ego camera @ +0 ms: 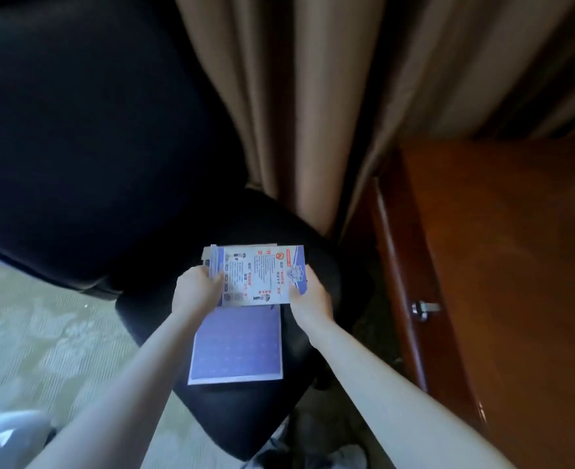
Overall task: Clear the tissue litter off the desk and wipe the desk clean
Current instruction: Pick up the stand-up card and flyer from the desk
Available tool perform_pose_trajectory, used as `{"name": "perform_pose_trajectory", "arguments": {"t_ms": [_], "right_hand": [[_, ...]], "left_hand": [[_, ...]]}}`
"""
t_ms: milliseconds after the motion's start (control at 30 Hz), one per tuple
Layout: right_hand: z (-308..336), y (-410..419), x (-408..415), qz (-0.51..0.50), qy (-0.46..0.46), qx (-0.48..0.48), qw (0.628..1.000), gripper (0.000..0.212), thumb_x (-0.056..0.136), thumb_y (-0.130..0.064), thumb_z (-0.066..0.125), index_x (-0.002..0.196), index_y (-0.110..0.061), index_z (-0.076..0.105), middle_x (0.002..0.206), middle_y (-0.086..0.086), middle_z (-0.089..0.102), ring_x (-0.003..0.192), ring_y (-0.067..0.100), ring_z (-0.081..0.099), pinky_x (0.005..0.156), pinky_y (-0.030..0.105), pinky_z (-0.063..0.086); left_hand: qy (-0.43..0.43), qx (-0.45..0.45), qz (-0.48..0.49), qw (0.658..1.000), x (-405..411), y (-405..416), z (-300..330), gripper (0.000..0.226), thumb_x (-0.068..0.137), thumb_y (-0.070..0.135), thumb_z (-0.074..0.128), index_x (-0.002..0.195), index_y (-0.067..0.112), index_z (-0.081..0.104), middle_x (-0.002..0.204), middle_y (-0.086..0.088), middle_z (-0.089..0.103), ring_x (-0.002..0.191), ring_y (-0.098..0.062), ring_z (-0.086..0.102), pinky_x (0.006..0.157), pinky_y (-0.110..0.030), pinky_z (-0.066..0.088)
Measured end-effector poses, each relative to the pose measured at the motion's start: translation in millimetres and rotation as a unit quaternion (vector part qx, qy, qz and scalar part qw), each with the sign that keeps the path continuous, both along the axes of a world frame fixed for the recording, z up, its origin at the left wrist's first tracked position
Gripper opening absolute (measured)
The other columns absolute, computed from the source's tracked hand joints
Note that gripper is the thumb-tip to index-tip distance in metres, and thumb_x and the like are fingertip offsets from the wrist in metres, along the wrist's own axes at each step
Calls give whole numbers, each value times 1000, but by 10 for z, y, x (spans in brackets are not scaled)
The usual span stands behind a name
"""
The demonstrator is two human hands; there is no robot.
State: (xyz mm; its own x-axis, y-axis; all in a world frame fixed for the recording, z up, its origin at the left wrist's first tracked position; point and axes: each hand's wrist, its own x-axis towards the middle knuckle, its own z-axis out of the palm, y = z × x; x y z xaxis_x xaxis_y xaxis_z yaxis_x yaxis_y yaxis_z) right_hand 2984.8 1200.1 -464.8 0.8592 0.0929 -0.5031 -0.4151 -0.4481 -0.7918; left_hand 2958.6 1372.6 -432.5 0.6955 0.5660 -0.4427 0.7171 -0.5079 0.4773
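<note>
Desk [516,265] beside, both hands' fingers [216,282] gripping leaflets [262,275]

Both hands [196,291] [309,294] forward, fingers curled.

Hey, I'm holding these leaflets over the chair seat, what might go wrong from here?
1. The left hand and right hand grip the printed leaflets only at the side edges, so loose sheets might slip out onto the carpet.
2. The purple sheet already lies on the smooth black chair seat; papers stacked there may slide off.
3. No tissue shows here, so the desk may stay unwiped.
</note>
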Motion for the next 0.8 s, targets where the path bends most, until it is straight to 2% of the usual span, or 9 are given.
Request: {"name": "perform_pose_trajectory", "arguments": {"t_ms": [133, 267, 367, 467, 633, 700, 800], "right_hand": [[-378, 377, -143, 51, 53, -51, 996, 61, 96, -14, 44, 149, -30, 18, 139, -3, 46, 119, 19, 51, 94, 33, 49], [-583, 574, -278, 109, 46, -97, 988, 67, 99, -11, 41, 152, -27, 3, 149, 1, 29, 123, 21, 47, 89, 30, 48], [-728, 632, -396, 146, 30, -123, 981, 67, 98, -8, 40, 152, -24, 3, 156, -5, 13, 129, 19, 42, 91, 29, 47], [-842, 615, -528, 167, 33, -140, 975, 64, 98, -8, 39, 152, -22, 7, 158, -8, 4, 135, 16, 34, 99, 25, 41], [-940, 514, -661, 223, 94, -191, 951, 57, 99, -11, 36, 151, -23, 16, 159, -8, -2, 133, 18, 39, 93, 23, 42], [-913, 488, -666, 232, 107, -187, 948, 58, 98, -9, 36, 151, -22, 17, 159, -8, 1, 133, 17, 38, 94, 24, 44], [-784, 439, -625, 238, 97, -182, 949, 59, 97, -9, 37, 151, -22, 16, 159, -8, 4, 135, 17, 37, 95, 23, 43]], "left_hand": [[29, -9, 13, 999, -216, 330, -460, 28, 94, 21, 45, 98, 1, 64, 94, -13, 65, 83, -28, 61, 61, -29, 43], [62, -11, 36, 997, -392, 500, -800, 27, 93, 17, 45, 99, -2, 63, 98, -17, 65, 78, -29, 57, 62, -29, 42], [80, -8, 25, 996, -506, 528, -963, 26, 94, 16, 45, 103, -2, 62, 101, -17, 65, 76, -27, 54, 63, -30, 40], [93, -21, 8, 995, -624, 537, -1108, 24, 95, 18, 46, 105, 1, 60, 103, -16, 64, 78, -26, 54, 64, -30, 41], [107, -71, -67, 989, -802, 554, -1227, 26, 93, 12, 47, 115, 8, 60, 114, -10, 64, 87, -24, 54, 71, -25, 38], [119, -63, -90, 987, -830, 554, -1199, 23, 92, 11, 48, 111, 8, 59, 114, -11, 64, 88, -25, 55, 71, -26, 38], [116, -23, -104, 988, -788, 530, -1055, 7, 91, 11, 48, 92, 5, 51, 108, -16, 62, 84, -27, 50, 68, -27, 35]]}}
